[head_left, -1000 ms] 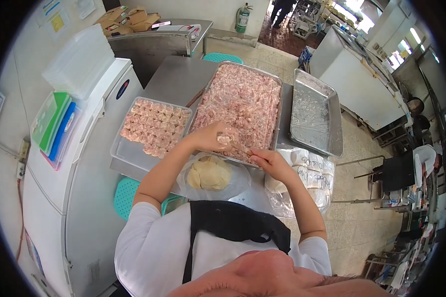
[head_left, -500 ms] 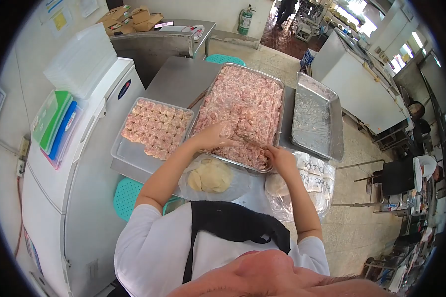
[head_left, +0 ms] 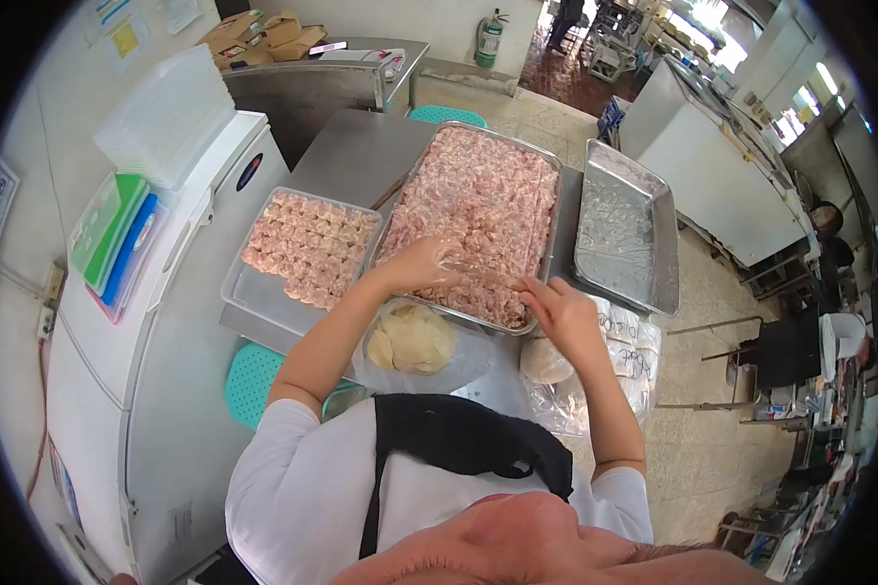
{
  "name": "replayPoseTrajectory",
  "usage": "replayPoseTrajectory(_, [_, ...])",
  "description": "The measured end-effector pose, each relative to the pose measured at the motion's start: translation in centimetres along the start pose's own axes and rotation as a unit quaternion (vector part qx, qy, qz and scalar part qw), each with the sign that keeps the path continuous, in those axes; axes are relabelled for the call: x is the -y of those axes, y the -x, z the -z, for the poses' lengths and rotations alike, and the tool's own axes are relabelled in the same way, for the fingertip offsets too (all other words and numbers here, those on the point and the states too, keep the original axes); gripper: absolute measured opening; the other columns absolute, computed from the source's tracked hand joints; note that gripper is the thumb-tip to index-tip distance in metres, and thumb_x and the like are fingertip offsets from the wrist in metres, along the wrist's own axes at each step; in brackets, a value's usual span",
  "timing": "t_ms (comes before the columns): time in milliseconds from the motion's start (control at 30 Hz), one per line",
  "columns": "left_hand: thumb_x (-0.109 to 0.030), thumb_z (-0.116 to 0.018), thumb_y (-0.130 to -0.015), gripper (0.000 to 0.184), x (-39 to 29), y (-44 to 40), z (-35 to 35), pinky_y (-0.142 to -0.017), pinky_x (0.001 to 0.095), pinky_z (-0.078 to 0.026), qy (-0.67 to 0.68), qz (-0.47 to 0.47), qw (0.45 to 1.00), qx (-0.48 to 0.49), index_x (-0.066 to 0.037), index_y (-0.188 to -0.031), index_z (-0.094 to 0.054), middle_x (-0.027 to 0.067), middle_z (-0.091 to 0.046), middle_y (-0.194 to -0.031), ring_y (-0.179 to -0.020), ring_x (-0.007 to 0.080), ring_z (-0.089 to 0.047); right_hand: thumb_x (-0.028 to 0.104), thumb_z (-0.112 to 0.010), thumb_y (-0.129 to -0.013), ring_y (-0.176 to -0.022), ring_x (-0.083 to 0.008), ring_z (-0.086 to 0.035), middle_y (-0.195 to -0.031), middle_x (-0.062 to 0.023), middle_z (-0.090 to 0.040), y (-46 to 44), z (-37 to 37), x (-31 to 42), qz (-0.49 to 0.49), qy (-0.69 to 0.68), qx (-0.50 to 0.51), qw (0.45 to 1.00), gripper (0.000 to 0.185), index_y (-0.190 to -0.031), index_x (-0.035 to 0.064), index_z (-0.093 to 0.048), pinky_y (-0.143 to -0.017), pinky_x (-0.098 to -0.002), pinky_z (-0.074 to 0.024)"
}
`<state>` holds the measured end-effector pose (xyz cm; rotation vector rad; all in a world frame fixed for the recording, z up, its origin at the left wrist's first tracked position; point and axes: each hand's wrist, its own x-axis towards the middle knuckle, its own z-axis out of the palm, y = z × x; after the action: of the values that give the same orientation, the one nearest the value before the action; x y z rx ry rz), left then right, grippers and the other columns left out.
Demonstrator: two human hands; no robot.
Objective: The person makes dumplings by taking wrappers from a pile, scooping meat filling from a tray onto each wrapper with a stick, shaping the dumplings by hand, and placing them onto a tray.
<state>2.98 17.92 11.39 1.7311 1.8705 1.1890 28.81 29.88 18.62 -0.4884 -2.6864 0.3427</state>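
Note:
A large metal tray [head_left: 554, 210] full of pink minced meat [head_left: 478, 195] lies in front of me. Over its near left part my left hand [head_left: 425, 265] is curled, smeared with bits of meat; what its fingers hold is hidden. My right hand [head_left: 563, 310], at the near right corner, pinches the end of a thin flat stick [head_left: 493, 275] that points left toward my left hand. Close below the tray is a stack of round pale dough wrappers [head_left: 410, 338] on plastic. To the left, a clear plastic tray [head_left: 247, 286] holds rows of open-topped meat dumplings [head_left: 307, 244].
An empty metal tray [head_left: 615, 229] sits at the right. Plastic-wrapped packs with handwriting [head_left: 624, 356] lie at the near right. A white freezer [head_left: 200, 322] stands left, bearing stacked clear containers [head_left: 171, 112] and coloured lids [head_left: 117, 234]. Teal stools [head_left: 254, 385] are beside the table.
My right hand has lifted slightly and shifted a little right, with the stick still pinched. My left hand stays nearly in place over the meat. The view has shifted slightly.

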Motion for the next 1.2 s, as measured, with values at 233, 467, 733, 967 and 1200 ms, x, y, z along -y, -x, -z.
replayPoseTrajectory(233, [-0.03, -0.081, -0.073, 0.049, -2.7, 0.7, 0.7, -0.088, 0.0397, -0.047, 0.045, 0.014, 0.998, 0.039, -0.003, -0.11, -0.061, 0.0183, -0.065, -0.109, -0.103, 0.033, -0.061, 0.024, -0.059, -0.093, -0.073, -0.0341, -0.061, -0.083, -0.0139, -0.061, -0.6, 2.7, -0.1, -0.008, -0.051, 0.057, 0.997, 0.023, -0.109, 0.0088, -0.066, -0.064, -0.041, -0.0491])
replayPoseTrajectory(467, [-0.026, -0.081, -0.073, 0.038, -2.5, 1.9, 1.5, -0.084, 0.0357, -0.048, 0.019, 0.045, 0.998, -0.034, -0.005, -0.101, -0.065, 0.0105, -0.068, -0.098, -0.094, 0.0226, -0.063, 0.024, -0.055, -0.096, -0.096, -0.0352, -0.062, -0.101, -0.0189, -0.065, -0.6, -2.3, -0.5, -0.03, -0.213, 0.137, 0.967, 0.028, -0.111, 0.0027, -0.064, -0.082, -0.0365, -0.0491])
replayPoseTrajectory(733, [-0.021, -0.076, -0.075, 0.048, 3.9, 12.9, 11.8, -0.081, 0.0344, -0.048, -0.034, 0.235, 0.96, -0.148, -0.003, -0.117, -0.061, 0.0091, -0.063, -0.113, -0.088, 0.0213, -0.062, 0.018, -0.058, -0.094, -0.095, -0.0237, -0.065, -0.103, -0.0152, -0.068, 3.0, -4.1, -4.3, -0.109, -0.267, 0.107, 0.952, 0.029, -0.115, -0.0017, -0.063, -0.083, -0.0315, -0.0486])
replayPoseTrajectory(967, [-0.017, -0.074, -0.073, 0.07, 13.4, 23.5, 13.6, -0.084, 0.0445, -0.049, -0.282, 0.367, 0.86, -0.215, -0.01, -0.137, -0.045, 0.0219, -0.061, -0.107, -0.097, 0.0397, -0.06, 0.014, -0.06, -0.094, -0.09, -0.0116, -0.059, -0.1, -0.0052, -0.066, 5.1, -4.8, -4.4, -0.261, -0.368, 0.075, 0.89, 0.03, -0.119, -0.0026, -0.062, -0.083, -0.0257, -0.0468])
replayPoseTrajectory(1200, [-0.013, -0.072, -0.076, 0.094, 13.6, 22.8, 10.5, -0.088, 0.047, -0.048, -0.222, 0.369, 0.886, -0.174, -0.019, -0.152, -0.017, 0.026, -0.06, -0.115, -0.105, 0.0427, -0.059, 0.014, -0.061, -0.094, -0.096, -0.0107, -0.059, -0.105, -0.0042, -0.066, 4.5, -5.7, -2.8, -0.277, -0.398, 0.06, 0.872, 0.031, -0.121, -0.0009, -0.062, -0.085, -0.0241, -0.0455])
